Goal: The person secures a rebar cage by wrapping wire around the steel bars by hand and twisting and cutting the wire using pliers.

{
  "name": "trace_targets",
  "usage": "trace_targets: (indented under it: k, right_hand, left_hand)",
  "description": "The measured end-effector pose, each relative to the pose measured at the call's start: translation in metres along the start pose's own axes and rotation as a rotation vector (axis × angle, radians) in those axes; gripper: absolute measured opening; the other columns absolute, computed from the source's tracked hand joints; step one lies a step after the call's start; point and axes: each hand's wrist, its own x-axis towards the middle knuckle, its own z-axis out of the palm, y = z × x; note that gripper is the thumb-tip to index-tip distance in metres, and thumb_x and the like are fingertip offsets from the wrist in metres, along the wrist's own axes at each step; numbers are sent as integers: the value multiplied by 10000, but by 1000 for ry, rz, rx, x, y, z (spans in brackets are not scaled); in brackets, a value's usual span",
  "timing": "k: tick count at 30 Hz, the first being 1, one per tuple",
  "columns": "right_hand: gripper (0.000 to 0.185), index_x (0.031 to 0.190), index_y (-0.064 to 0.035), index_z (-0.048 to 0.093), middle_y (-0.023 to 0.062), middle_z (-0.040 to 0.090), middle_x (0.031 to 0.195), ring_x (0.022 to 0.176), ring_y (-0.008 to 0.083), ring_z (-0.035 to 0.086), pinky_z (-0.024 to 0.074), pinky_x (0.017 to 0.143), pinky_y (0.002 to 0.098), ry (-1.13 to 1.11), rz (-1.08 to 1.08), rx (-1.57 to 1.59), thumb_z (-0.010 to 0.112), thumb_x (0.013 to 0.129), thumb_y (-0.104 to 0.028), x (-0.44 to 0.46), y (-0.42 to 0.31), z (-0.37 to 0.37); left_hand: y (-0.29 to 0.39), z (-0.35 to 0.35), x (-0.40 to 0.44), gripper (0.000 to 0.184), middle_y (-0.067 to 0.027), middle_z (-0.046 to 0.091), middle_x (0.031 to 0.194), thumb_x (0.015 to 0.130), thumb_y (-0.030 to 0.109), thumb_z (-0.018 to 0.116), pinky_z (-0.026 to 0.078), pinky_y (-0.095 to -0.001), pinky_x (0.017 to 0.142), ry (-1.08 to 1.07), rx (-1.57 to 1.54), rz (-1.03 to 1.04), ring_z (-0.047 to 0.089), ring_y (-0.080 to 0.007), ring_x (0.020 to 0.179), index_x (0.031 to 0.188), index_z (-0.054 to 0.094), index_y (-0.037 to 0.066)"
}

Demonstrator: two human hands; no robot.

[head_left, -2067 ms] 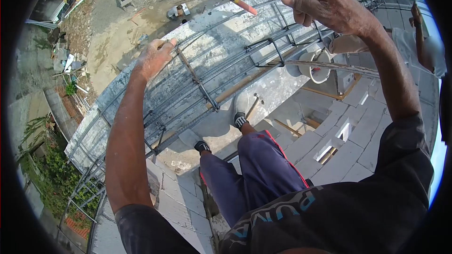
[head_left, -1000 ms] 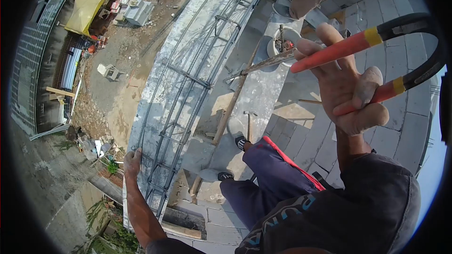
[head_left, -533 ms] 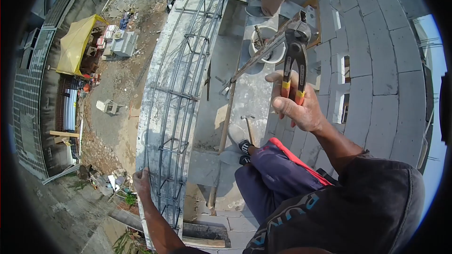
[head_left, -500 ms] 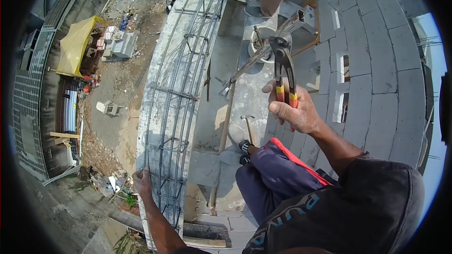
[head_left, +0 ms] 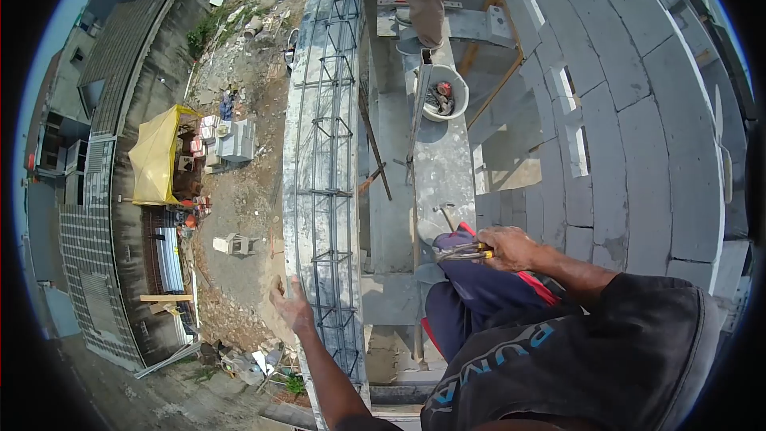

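Observation:
My right hand (head_left: pixel 511 248) is closed around the red-and-yellow handles of a pair of nippers (head_left: pixel 459 252), held low over my bent knee with the metal head pointing left. My left hand (head_left: pixel 293 305) is at the outer edge of the concrete beam (head_left: pixel 300 223), its thumb and fingers apart and nothing visible between them. Whether its fingertips touch the edge I cannot tell. Along the beam runs a rebar cage (head_left: pixel 329 191) of long bars and square stirrups, just right of that hand.
A hammer (head_left: pixel 447 215) lies on the plank (head_left: pixel 443 164) ahead of my knee. Farther along stand a white bucket (head_left: pixel 455 112) with things in it and another person's leg (head_left: pixel 425 12). A grey block wall (head_left: pixel 606 128) rises on the right. Left of the beam, the ground (head_left: pixel 239 215) lies far below.
My right hand has lowered the nippers from upright in front of me to level over my knee. My left hand's fingers are more spread. The view has shifted, showing more of the beam's far end.

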Motion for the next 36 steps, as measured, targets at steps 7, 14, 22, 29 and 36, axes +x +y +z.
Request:
trace_targets:
  k: [7, 14, 22, 29, 36]
  right_hand:
    - [391, 1077, -66, 614, 168, 640, 981, 1009, 386, 611, 468, 899, 477, -53, 102, -95, 660, 863, -389, -40, 15, -24]
    - [413, 1081, -65, 618, 172, 657, 1027, 1031, 381, 615, 470, 900, 488, -62, 118, -88, 671, 857, -407, -48, 33, -62]
    - [369, 1065, -65, 618, 169, 658, 1027, 995, 383, 625, 490, 849, 479, -81, 97, -79, 669, 843, -355, 16, 87, -147]
    - [307, 918, -42, 591, 191, 651, 888, 921, 400, 628, 485, 798, 488, -3, 338, -59, 674, 841, -327, 71, 143, -231]
    - [298, 913, -31, 582, 186, 620, 850, 856, 395, 615, 472, 756, 474, 202, 218, -11, 677, 843, -304, 108, 139, -262]
  left_hand:
    - [167, 17, 41, 649, -230, 490, 1349, 856, 330, 729, 355, -464, 1101, -23, 4, 314, 429, -388, 1304, 1357, 477, 3]
    - [250, 74, 103, 738, -178, 495, 1367, 780, 398, 780, 362, -482, 1095, -91, 214, 611, 412, -356, 1327, 1365, 476, 65]
    - [248, 164, 178, 837, -122, 333, 1545, 845, 471, 687, 362, -563, 1091, -428, 708, 271, 309, -336, 1431, 1501, 304, 119]
    - [235, 183, 181, 379, -179, 600, 1246, 953, 333, 555, 510, -504, 907, -387, 733, 174, 620, -399, 1085, 1243, 577, 91]
    - [234, 138, 160, 313, -217, 650, 1079, 989, 263, 494, 512, -480, 846, -144, 492, 312, 629, -405, 1005, 1137, 619, 17]
